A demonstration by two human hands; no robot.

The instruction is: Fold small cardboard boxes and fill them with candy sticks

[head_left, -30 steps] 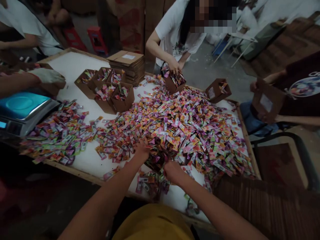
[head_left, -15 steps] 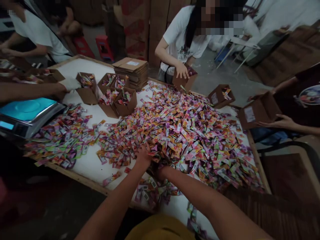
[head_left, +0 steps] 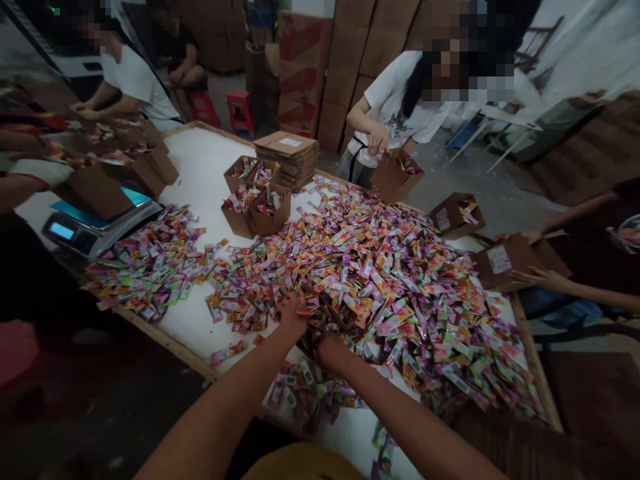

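A wide heap of small colourful sachets (head_left: pixel 360 267) covers the white table (head_left: pixel 200 160). At its near edge my left hand (head_left: pixel 293 312) has its fingers curled on the side of a small brown cardboard box (head_left: pixel 327 308), which is partly buried and dim. A pink-red sachet (head_left: pixel 307 311) lies by those fingers. My right hand (head_left: pixel 331 350) reaches in at the box's near side, close to the left hand. Its fingers are hidden among the box and sachets, so what it holds does not show.
Filled boxes (head_left: pixel 255 200) and stacked flat cartons (head_left: pixel 287 157) stand beyond the heap. At left, a co-worker's gloved hand (head_left: pixel 43 172) is at a box (head_left: pixel 97 190) on a scale (head_left: pixel 95 230). Another person (head_left: pixel 395 127) handles a box (head_left: pixel 395 175); hands at right hold a carton (head_left: pixel 500 260).
My view has shifted a little left; my hands stay at about the same spot. The gloved co-worker's box is now on the scale. The person opposite has raised a hand above their box.
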